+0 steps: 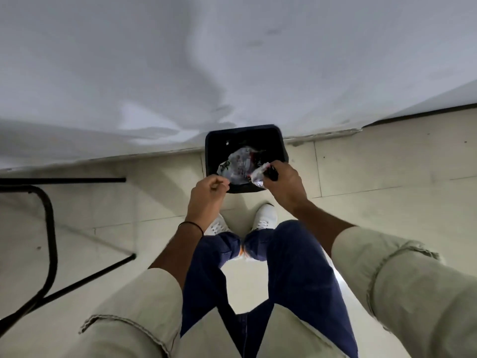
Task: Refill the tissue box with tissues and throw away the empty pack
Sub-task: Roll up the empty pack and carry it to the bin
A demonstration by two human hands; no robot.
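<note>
Clear plastic, a crumpled scrap (258, 177), is pinched in the right hand (284, 186) above the near rim of the black square plastic bin (208, 151), likely for dropping. The left hand (207, 195) hovers curled beside that rim; I cannot tell whether it holds anything. Inside the bin lies the crumpled printed empty pack (238, 162).

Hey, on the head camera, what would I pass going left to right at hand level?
First the black metal frame → left hand → crumpled pack in the bin → plastic scrap → right hand, which pinches that scrap.
</note>
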